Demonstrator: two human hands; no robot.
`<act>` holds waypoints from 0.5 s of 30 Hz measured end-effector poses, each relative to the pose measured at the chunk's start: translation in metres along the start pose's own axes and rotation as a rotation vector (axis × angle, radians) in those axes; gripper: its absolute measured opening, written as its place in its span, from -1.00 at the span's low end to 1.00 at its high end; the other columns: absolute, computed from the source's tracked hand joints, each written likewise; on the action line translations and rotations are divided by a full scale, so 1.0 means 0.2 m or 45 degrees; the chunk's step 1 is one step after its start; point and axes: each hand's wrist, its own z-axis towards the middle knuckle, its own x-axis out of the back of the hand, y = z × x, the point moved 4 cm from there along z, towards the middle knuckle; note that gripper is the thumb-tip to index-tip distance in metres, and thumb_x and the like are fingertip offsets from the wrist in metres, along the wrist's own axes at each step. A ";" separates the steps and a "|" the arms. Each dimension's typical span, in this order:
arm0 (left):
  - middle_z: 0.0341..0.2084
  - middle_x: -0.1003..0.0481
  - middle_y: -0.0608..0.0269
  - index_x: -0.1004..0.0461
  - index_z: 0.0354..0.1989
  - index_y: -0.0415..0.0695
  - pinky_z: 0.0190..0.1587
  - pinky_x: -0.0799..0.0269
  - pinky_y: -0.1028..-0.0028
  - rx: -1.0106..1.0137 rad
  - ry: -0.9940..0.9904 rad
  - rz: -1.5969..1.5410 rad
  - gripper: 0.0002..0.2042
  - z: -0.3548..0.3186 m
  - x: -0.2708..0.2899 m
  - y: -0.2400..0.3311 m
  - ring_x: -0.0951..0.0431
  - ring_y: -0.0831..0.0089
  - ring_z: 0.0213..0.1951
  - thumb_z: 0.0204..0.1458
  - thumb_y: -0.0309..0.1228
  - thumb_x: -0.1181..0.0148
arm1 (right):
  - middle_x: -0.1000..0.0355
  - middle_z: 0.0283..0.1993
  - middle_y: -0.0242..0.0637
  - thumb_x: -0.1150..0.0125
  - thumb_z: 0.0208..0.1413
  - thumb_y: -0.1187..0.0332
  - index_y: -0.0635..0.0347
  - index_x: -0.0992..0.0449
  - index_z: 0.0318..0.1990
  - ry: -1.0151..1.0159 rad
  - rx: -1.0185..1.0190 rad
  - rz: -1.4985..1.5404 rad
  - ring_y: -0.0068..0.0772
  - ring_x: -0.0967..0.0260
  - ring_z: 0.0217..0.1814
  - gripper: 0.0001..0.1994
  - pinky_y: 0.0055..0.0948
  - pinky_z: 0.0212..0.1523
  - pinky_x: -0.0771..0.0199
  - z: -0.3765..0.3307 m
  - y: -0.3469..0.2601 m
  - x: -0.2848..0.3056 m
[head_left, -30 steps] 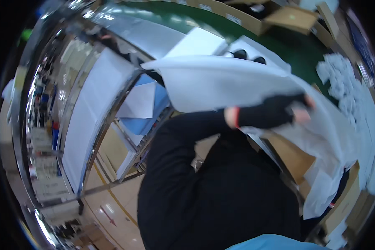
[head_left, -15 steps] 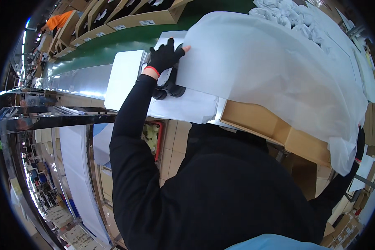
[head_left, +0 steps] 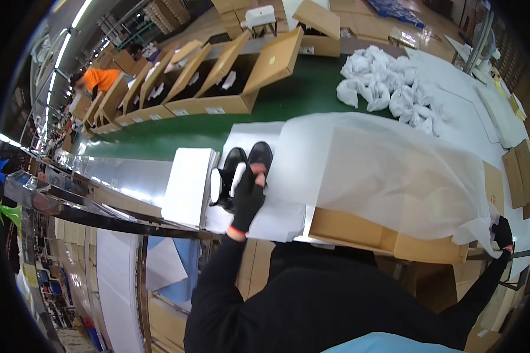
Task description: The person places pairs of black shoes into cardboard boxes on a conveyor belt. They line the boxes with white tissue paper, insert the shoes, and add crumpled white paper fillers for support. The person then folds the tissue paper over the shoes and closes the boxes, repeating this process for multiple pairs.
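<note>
My left hand [head_left: 247,197], in a black glove, grips a pair of black shoes [head_left: 261,154] lying on white tissue paper [head_left: 277,215] at the near edge of the green conveyor belt [head_left: 300,97]. A white piece shows between the two shoes. My right hand [head_left: 502,234], also gloved, pinches the far right corner of a large white tissue sheet [head_left: 383,170]. This sheet is spread over an open cardboard box [head_left: 347,229] in front of me.
A stack of white sheets [head_left: 188,185] lies left of the shoes. Several open cardboard boxes [head_left: 241,76] stand along the belt's far side, beside a heap of crumpled white paper [head_left: 383,88]. A person in orange [head_left: 100,79] works at the far left. Flat cartons [head_left: 512,170] lie right.
The tissue sheet, held up a second ago, now lies spread over the box. My left hand has stayed on the shoes while my right hand has drawn the sheet's corner out to the right.
</note>
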 end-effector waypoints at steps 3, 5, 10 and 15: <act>-0.64 -0.46 0.39 -0.48 -0.06 -0.12 -0.63 -0.26 0.65 1.218 -0.600 -0.312 -0.28 -0.42 -0.11 -0.34 -0.41 0.63 -0.66 0.14 0.31 0.33 | -0.50 -0.27 -0.27 -0.24 -0.05 0.38 0.28 -0.47 0.02 0.040 0.137 0.180 -0.45 -0.38 -0.30 -0.59 -0.42 -0.24 -0.40 0.08 -0.15 0.01; -0.72 -0.28 0.46 -0.42 0.03 -0.20 -0.67 -0.05 0.67 1.514 -0.760 -0.800 -0.13 -0.56 -0.24 -0.40 -0.23 0.65 -0.72 0.04 0.43 0.39 | -0.49 -0.27 -0.28 -0.23 -0.03 0.39 0.28 -0.46 0.03 0.073 0.108 0.106 -0.46 -0.38 -0.30 -0.59 -0.44 -0.24 -0.40 0.09 -0.14 0.07; -0.80 -0.02 0.57 -0.34 -0.53 0.04 -0.74 0.11 0.62 1.484 -0.579 -1.564 -0.54 -0.51 -0.45 -0.58 -0.03 0.69 -0.81 0.19 0.14 0.10 | -0.48 -0.23 -0.34 -0.17 0.07 0.45 0.29 -0.45 0.04 0.134 0.056 0.384 -0.52 -0.37 -0.27 -0.65 -0.51 -0.23 -0.38 0.11 0.05 0.07; -0.80 -0.05 0.59 -0.15 -0.65 0.13 -0.73 0.09 0.60 1.300 -0.191 -1.111 -0.64 -0.47 -0.30 -0.51 -0.06 0.74 -0.79 0.19 -0.32 -0.09 | -0.49 -0.08 -0.16 -0.17 0.07 0.37 0.33 -0.40 0.10 0.346 0.056 0.044 -0.31 -0.44 -0.05 -0.58 -0.40 -0.01 -0.41 0.27 0.49 0.03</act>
